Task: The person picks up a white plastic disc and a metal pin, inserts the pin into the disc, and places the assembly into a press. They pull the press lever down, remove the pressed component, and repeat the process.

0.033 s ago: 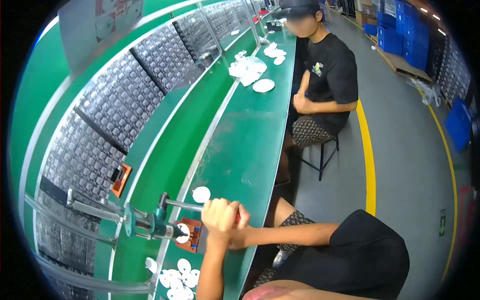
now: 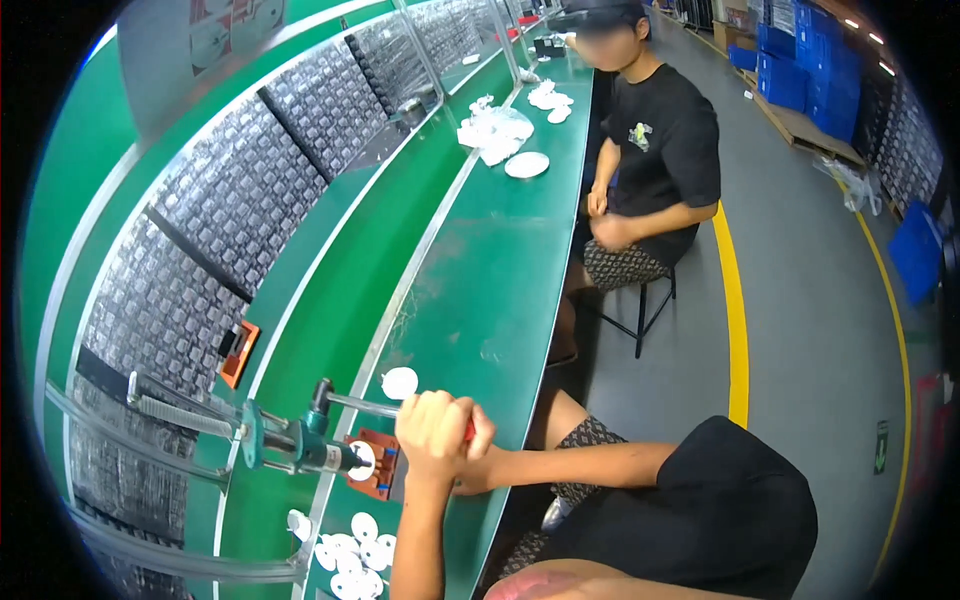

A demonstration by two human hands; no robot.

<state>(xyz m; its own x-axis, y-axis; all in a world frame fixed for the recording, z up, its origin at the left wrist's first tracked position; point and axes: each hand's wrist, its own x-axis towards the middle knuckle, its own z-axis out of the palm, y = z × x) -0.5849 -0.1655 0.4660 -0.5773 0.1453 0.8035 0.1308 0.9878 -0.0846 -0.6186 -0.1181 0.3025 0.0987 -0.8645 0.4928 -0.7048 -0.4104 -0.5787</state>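
Observation:
My left hand (image 2: 432,432) is closed round the red-ended handle of a lever (image 2: 362,404). That lever runs to a green hand press (image 2: 290,442), whose ram points at a white round part (image 2: 362,461) in a reddish-brown fixture (image 2: 381,480). My right hand (image 2: 474,474) lies just behind my left wrist, close to the handle; its fingers are mostly hidden. Beyond the lever rests a single white disc (image 2: 400,383). On the near side of the press, several white discs with small holes (image 2: 350,567) lie in a loose pile on the green bench (image 2: 470,290).
A co-worker in black (image 2: 660,150) sits on a stool along the bench. White plastic bags (image 2: 497,132) and a white oval piece (image 2: 527,165) lie farther along. An orange-framed block (image 2: 239,355) rests on the left ledge. Metal rails (image 2: 190,568) cross the near left.
The co-worker's raised forearm has come down, and both their hands are now near the lap. My hands keep their place at the lever; the view has shifted slightly.

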